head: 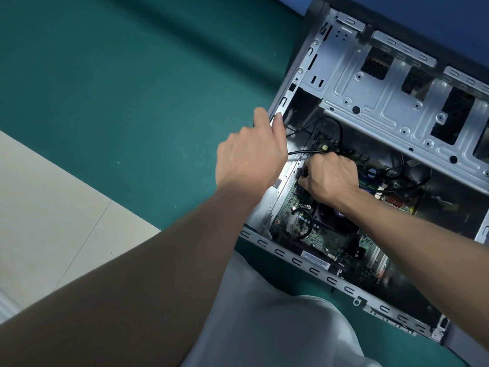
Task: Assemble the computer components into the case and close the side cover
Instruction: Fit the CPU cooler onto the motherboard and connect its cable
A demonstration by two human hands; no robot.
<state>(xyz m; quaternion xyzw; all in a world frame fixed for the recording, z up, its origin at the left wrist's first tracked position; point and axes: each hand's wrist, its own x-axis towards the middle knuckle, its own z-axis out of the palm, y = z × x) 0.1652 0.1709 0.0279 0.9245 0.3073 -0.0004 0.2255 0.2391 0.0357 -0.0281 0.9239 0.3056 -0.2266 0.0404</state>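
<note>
An open grey computer case [304, 72] lies on its side at the right, its side cover off. Inside it, a green motherboard [325, 239] with a black CPU fan [330, 218] fills the lower part. My left hand [251, 157] rests on the case's left edge, and a thin black cable [299, 152] runs out from under it; whether it holds the cable I cannot tell. My right hand [328, 178] is down on the motherboard with curled fingers, pinching a black cable end near the board's top left; the fingertips are hidden.
A silver drive cage [383, 107] spans the upper part of the case. The case lies on a green mat [132, 88], with pale floor tiles [53, 207] at the left. My grey-clad knee [277, 327] is just below the case's near edge.
</note>
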